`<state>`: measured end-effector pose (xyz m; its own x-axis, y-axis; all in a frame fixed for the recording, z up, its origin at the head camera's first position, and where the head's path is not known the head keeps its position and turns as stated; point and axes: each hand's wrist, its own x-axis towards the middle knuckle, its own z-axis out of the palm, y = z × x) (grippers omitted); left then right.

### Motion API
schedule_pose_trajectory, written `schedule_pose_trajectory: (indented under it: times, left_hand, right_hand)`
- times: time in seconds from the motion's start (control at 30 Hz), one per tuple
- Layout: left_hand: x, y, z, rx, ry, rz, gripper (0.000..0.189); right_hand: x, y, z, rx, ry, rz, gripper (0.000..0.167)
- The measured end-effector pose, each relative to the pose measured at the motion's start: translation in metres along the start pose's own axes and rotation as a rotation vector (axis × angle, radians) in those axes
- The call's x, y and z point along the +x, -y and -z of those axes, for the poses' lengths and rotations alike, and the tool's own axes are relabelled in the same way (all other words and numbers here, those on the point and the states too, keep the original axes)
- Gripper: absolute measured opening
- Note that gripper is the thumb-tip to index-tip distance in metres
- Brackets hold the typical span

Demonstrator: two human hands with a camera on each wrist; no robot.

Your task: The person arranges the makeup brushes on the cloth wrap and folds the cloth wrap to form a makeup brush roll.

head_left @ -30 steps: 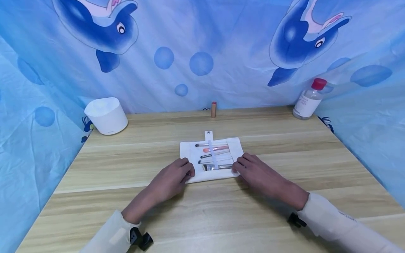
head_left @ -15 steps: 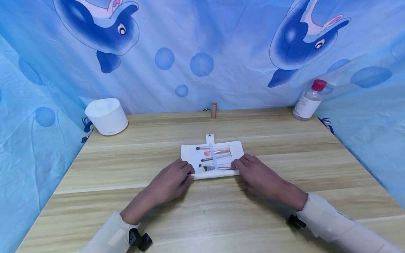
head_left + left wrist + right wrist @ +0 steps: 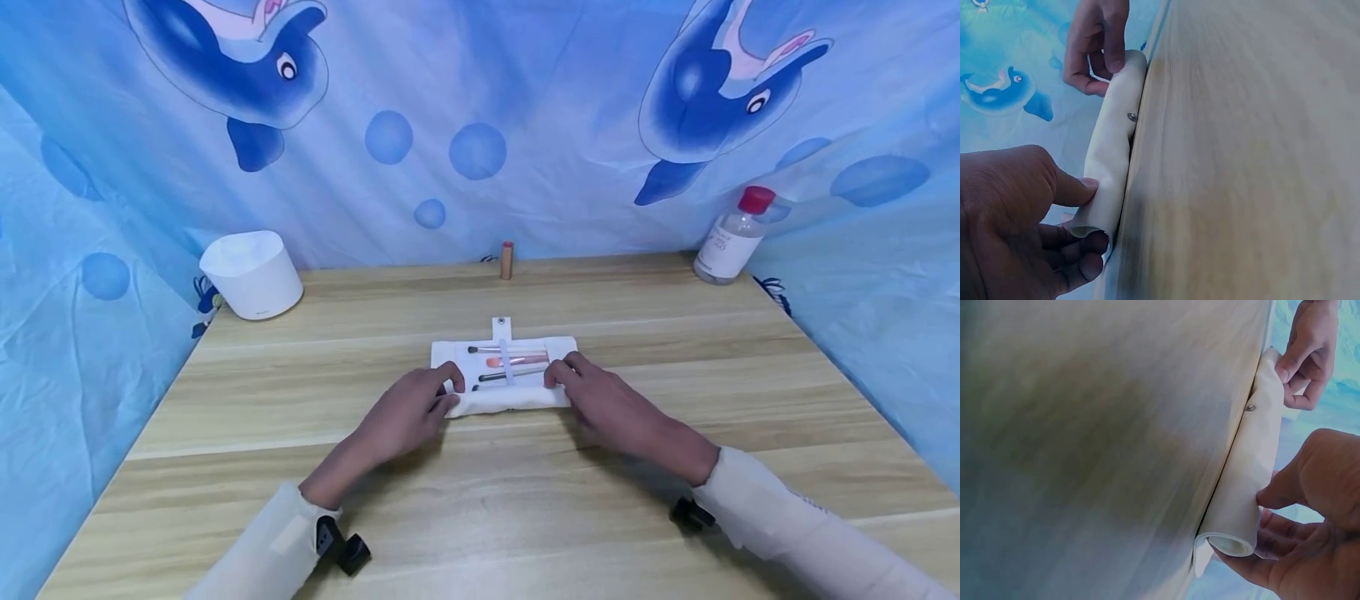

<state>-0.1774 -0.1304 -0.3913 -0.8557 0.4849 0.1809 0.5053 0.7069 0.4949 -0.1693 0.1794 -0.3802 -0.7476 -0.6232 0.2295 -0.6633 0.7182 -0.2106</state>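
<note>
A white makeup brush roll (image 3: 513, 402) lies on the table, its near edge curled into a tube. My left hand (image 3: 408, 412) grips the left end of that tube, thumb on the near side, fingers at the open end in the left wrist view. At the other end, my right hand (image 3: 611, 408) pinches the tube between thumb and fingers. Several makeup brushes (image 3: 525, 361), one of them pinkish, still show under a clear band on the flat part; the lowest is largely covered. A snap tab (image 3: 501, 329) sticks out at the far edge. A metal snap (image 3: 1132, 117) shows on the tube's outside.
On the wooden table (image 3: 480, 500), a white round-cornered container (image 3: 255, 279) stands at the back left. A small brown tube with a red top (image 3: 506, 261) is upright at the back middle. A clear bottle with a red cap (image 3: 727, 242) stands back right, near the blue curtain (image 3: 525, 75).
The near edge of the brush roll has been rolled away from me, covering the lower brushes. Both hands have moved slightly forward with it.
</note>
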Motion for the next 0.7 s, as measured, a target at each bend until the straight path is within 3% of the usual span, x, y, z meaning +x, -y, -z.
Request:
schedule_pose_trajectory:
  times: [0.2, 0.3, 0.4, 0.53, 0.7]
  left_hand:
    - [0.001, -0.0014, 0.0, 0.106, -0.069, -0.074, 0.011]
    - [0.0004, -0.0021, 0.0001, 0.179, -0.089, -0.138, 0.005]
    - [-0.0008, -0.0024, 0.0, 0.237, -0.062, -0.168, 0.017]
    - [-0.0009, -0.0018, -0.0002, 0.248, -0.024, -0.163, 0.026]
    - [0.0005, -0.0014, -0.0004, 0.262, -0.067, -0.211, 0.016]
  right_hand:
    - [0.0002, -0.002, 0.0011, -0.11, -0.108, 0.092, 0.035]
    - [-0.0007, -0.0009, 0.0007, -0.16, -0.107, 0.115, 0.028]
    - [-0.0017, 0.0001, 0.0003, -0.192, -0.084, 0.115, 0.022]
    - [-0.0016, -0.0001, -0.0006, -0.216, -0.072, 0.104, 0.028]
    - [0.0004, -0.0004, -0.0031, -0.236, -0.07, 0.105, 0.03]
